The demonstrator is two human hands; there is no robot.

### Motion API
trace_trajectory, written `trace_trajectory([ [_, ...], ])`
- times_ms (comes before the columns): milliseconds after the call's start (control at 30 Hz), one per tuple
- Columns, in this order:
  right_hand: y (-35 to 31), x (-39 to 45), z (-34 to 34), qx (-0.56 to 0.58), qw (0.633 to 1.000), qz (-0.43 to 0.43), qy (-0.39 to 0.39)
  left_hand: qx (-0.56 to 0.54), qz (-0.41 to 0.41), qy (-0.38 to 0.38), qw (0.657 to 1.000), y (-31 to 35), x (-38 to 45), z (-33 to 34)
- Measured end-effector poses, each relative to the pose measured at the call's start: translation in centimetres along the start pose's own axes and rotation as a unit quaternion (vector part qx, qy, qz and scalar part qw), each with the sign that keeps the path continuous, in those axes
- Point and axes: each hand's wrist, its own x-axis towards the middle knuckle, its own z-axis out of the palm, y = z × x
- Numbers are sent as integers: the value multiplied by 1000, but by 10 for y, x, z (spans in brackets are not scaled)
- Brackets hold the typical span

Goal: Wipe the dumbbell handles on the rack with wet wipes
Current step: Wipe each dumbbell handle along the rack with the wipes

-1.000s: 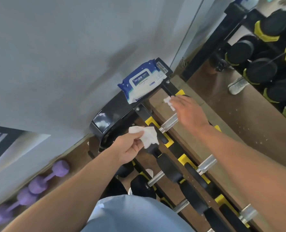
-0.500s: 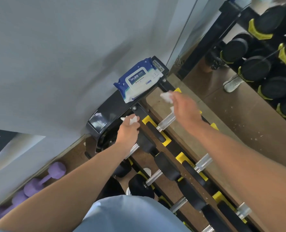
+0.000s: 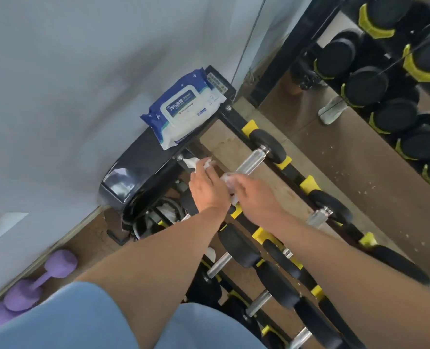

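- Nearest the camera, a light blue garment (image 3: 88,321) fills the bottom edge, and both bare forearms reach forward over it.
- Low on the left, purple dumbbells (image 3: 32,285) lie on the floor by the wall.
- Below the arms, the black rack (image 3: 236,117) carries rows of black dumbbells with chrome handles and yellow cradles, running from bottom right up to the wall.
- The left hand (image 3: 207,188) is curled round a crumpled white wipe (image 3: 196,163), whose end sticks out past the fingers close to the rack's end plate.
- The right hand (image 3: 259,197), just beside the left, pinches a second wipe (image 3: 227,180) at the near end of the top dumbbell handle (image 3: 250,163); it seems to touch the chrome, though blur makes that uncertain.
- Beyond the hands, a blue and white pack of wet wipes (image 3: 183,110) lies on the rack's top end plate, against the grey wall.
- Farthest right, a mirror (image 3: 334,152) reflects more dumbbells and a pale shoe.
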Motion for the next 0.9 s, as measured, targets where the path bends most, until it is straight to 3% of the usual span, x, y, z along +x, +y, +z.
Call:
trace_trajectory([
  [67,-14,20,-25,108,985,86,107,0,3,12,1000,3,1,1],
  [133,-24,38,-54,90,968,45,228,7,4,12,1000,2,-1,3],
  [167,-25,44,-62,40,970,-18,240,11,4,13,1000,1,-1,3],
  [233,-9,54,-64,-121,972,-157,126,9,6,20,1000,0,0,3],
  [300,20,53,-50,-273,944,-185,-25,2,9,32,999,0,-1,3],
  [333,31,48,-40,-312,931,-181,-49,0,10,37,999,0,-3,4],
  [533,26,10,10,-170,972,-159,-35,-21,5,11,1000,-2,1,3],
  [600,15,-10,15,-56,996,-67,-29,-28,11,0,1000,-3,2,2],
  [667,6,-26,16,100,992,72,14,-30,21,-1,999,-1,0,2],
  [700,2,-30,16,200,963,164,72,-26,27,-1,999,0,0,2],
  [767,3,-32,10,384,840,349,159,-13,39,-6,999,1,-3,1],
  [833,-3,-22,-6,381,785,453,183,1,41,-7,999,2,-4,1],
  [900,-2,-6,-19,370,763,491,201,12,38,0,999,3,-5,1],
])
